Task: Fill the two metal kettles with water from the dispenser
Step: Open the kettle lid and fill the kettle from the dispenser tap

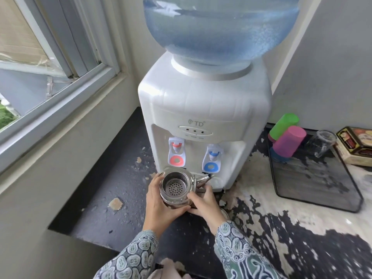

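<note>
Centre of the frame, I've got both hands wrapped around a lidless metal kettle. My left hand curls around its left side, and my right hand grips the right side, fingers over the rim edge. You can see the perforated strainer inside. It sits just below the red tap of the white dispenser, spout pointing right towards the blue tap. Over at the right edge, a green cup and a pink cup sit on a dark tray.
</note>
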Tool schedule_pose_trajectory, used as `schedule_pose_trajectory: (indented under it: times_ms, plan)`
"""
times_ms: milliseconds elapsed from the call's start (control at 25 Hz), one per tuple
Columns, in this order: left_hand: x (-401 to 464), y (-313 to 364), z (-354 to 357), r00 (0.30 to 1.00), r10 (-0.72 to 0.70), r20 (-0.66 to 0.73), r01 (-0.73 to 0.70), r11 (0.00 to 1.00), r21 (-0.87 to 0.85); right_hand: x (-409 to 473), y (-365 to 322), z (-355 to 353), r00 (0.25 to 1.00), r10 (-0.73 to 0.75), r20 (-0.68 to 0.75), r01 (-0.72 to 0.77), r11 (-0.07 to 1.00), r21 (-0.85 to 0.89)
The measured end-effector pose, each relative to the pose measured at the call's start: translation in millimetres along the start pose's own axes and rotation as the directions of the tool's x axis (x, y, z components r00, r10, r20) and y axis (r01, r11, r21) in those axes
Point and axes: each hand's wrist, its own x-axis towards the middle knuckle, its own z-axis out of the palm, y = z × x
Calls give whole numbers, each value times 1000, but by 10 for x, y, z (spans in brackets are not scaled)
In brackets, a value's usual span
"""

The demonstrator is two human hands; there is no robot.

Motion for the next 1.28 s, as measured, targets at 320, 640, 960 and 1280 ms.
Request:
schedule_pose_trajectory:
  times_ms: [320,640,960,1280]
  plan:
    - [-449,-165,52,996,-49,70,50,999,-16,-262,413,-78,997,49,-58,-47,998,50]
    - [-464,-244,3,990,-33,140,31,999,18,-198,407,-573,978,-193,-76,109,793,-600]
    - [-442,-235,-39,986,-19,164,5,997,83,-39,716,-780,951,-307,-37,115,463,-879]
    - [-435,-226,-50,981,-53,187,25,989,146,-118,278,-890,644,-660,-387,386,717,-580]
